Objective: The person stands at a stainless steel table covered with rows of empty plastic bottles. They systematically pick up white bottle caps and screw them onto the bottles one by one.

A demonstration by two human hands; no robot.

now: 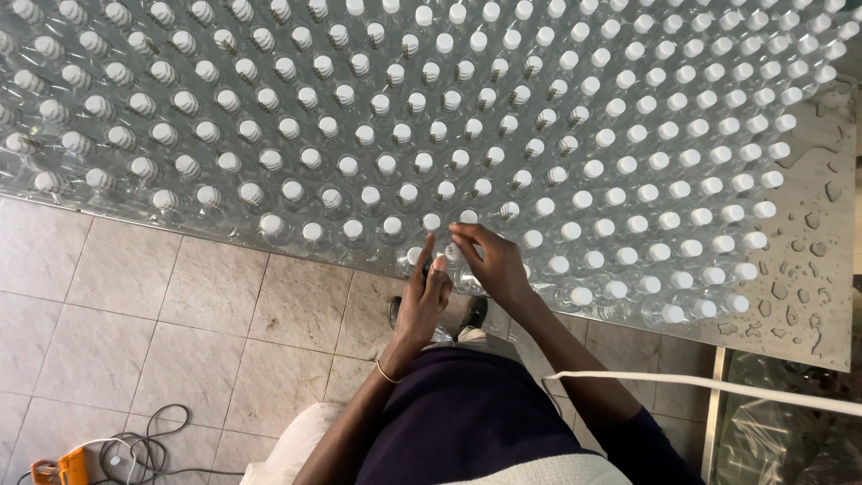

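Rows of clear plastic bottles (pixel 503 135) with white caps cover a metal table (pixel 822 296). Both hands are at its front edge. My left hand (pixel 422 296) reaches up from below, its fingers closed around the neck of a front-row bottle (pixel 439 264). My right hand (pixel 492 262) comes in from the right. Its fingertips pinch at a white cap (pixel 467 217) just behind that bottle. The two hands almost touch. Much of the held bottle is hidden by the fingers. A thin bracelet (pixel 386 374) is on my left wrist.
Water drops lie on the bare right end of the table. A grey tiled floor (pixel 180 314) is below, with cables and an orange device (pixel 63 467) at the bottom left. A white hose (pixel 718 386) crosses at the lower right above a clear plastic bag (pixel 790 436).
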